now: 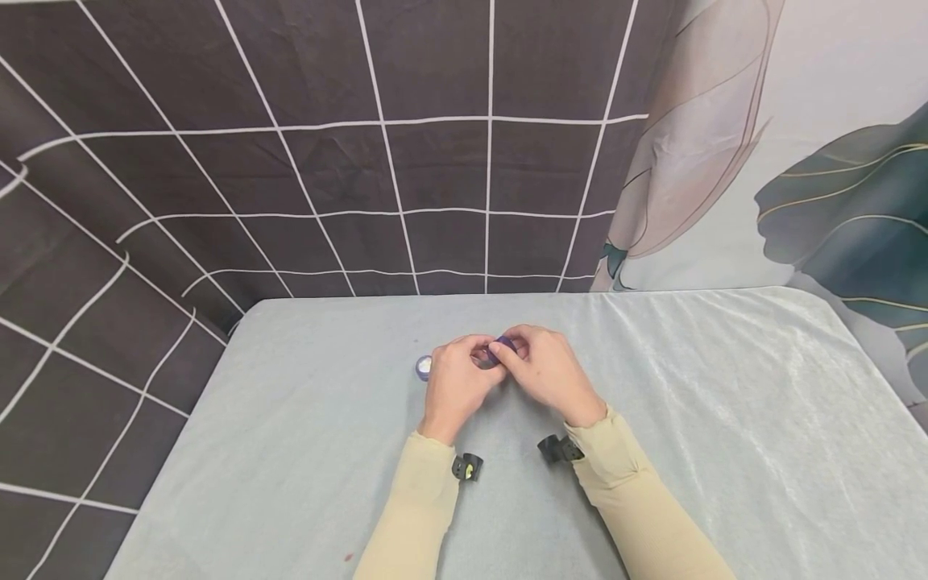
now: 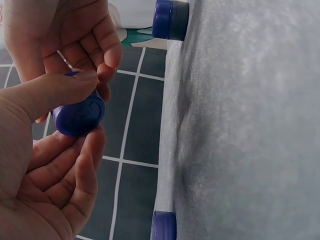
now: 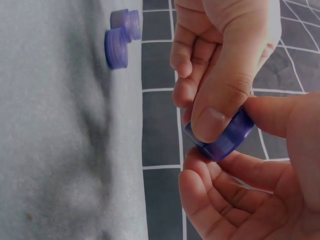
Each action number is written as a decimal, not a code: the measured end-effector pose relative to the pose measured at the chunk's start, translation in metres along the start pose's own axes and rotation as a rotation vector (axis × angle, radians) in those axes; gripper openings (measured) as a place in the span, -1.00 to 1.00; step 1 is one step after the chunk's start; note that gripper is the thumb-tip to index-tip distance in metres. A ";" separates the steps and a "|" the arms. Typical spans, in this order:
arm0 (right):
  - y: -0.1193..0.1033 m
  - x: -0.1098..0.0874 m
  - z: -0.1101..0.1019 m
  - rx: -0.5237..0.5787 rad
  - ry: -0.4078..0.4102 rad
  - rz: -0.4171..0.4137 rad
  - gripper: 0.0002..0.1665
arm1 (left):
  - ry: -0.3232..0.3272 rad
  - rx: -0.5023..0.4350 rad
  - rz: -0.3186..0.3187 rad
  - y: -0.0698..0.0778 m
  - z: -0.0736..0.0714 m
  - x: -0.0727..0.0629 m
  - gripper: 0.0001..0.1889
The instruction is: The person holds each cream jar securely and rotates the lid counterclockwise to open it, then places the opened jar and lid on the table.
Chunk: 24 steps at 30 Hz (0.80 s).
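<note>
A small blue-purple round jar is held between both hands above the cloth. My left hand pinches it, with the thumb laid over its side in the left wrist view. Opposite, my right hand grips it with thumb and fingertips, the other fingers loosely bent. In the right wrist view the jar shows a smooth, shiny side, partly covered by the left thumb. Its flat round end faces the left wrist camera. Beside the left hand rests another small round blue piece with a white middle.
Two blue-purple pieces, one ridged and one stepped, rest close together on the pale grey cloth. A dark curtain with white grid lines hangs behind the table, and a leaf-patterned one at the right.
</note>
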State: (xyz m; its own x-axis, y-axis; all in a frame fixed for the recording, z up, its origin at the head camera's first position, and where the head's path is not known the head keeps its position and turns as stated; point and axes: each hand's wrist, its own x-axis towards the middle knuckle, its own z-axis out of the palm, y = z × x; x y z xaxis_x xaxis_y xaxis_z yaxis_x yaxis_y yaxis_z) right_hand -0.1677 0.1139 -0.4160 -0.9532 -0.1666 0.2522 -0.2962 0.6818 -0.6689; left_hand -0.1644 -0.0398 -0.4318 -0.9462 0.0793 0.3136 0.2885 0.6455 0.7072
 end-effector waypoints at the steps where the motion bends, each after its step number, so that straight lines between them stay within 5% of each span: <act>1: 0.000 0.000 0.000 -0.001 0.000 -0.002 -0.62 | -0.001 0.001 -0.001 0.000 0.000 0.000 -0.69; 24: -0.002 0.000 -0.003 0.009 -0.027 -0.010 -0.68 | -0.011 -0.019 -0.007 0.000 0.000 0.001 -0.69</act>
State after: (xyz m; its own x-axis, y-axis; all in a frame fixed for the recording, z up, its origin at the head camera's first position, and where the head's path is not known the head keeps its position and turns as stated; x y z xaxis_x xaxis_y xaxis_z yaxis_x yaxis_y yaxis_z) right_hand -0.1667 0.1145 -0.4122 -0.9516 -0.1920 0.2401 -0.3057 0.6738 -0.6727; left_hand -0.1652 -0.0399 -0.4321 -0.9499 0.0834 0.3011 0.2841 0.6316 0.7214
